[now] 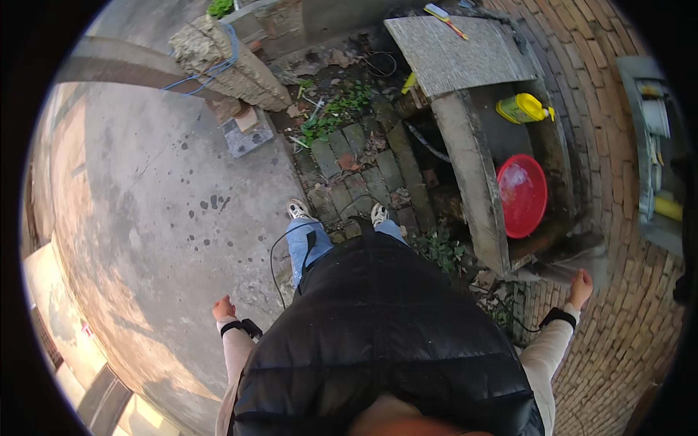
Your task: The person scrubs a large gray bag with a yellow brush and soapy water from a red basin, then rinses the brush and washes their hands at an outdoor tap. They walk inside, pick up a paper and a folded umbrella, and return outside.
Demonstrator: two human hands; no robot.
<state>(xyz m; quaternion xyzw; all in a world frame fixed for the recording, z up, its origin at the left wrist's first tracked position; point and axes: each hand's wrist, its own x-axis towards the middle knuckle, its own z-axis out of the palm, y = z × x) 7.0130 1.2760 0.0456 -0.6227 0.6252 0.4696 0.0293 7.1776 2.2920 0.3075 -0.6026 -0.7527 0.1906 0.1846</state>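
Observation:
My left hand [224, 309] hangs low at my left side over the concrete, its fingers curled in with nothing seen in them. Out to the right, my right hand [580, 289] is also closed. It appears beside a greyish, see-through sheet [571, 260] at the near end of a stone sink [476, 174]; whether it touches the sheet I cannot tell. A red basin [522, 207] with some foamy water in it sits in the sink. Beyond the basin lies a yellow-green pump bottle [522, 109]. A brush [445, 19] with a red and yellow handle rests on the sink's ribbed slab [462, 54].
A brick wall [603, 138] runs along the right, with a grey shelf [647, 145] of containers. Ahead are mossy paving bricks [349, 174] and weeds [338, 109]. A rough stone block [225, 62] wrapped in blue cord stands ahead left. A dark cable [273, 261] loops near my legs.

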